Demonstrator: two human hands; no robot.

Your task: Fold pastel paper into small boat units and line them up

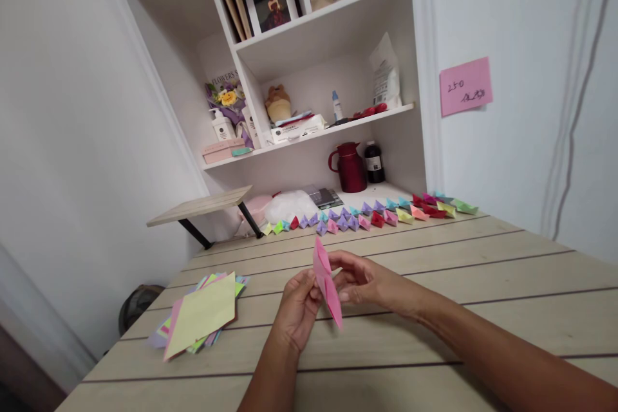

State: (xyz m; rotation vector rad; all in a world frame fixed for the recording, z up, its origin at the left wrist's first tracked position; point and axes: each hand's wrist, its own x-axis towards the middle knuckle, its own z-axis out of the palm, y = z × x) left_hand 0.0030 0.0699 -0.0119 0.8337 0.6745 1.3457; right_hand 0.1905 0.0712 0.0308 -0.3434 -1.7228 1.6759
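A pink folded paper [327,286] is held upright above the wooden table, between my two hands. My left hand [300,301] pinches its left side with thumb and fingers. On the other side, my right hand [360,280] has its fingers curled against the paper, its fingertips partly hidden behind it. To the left lies a loose stack of coloured paper sheets [203,315], a pale yellow one on top. Beyond my hands, small folded paper boats [377,219] in many colours stand in rows along the back of the table.
A small wooden riser with black legs [203,205] stands at the table's back left. White shelves [328,122] rise behind, with a dark red jug [351,167] and a dark bottle [374,162] on the lowest level. A pink note [466,86] sticks to the right wall.
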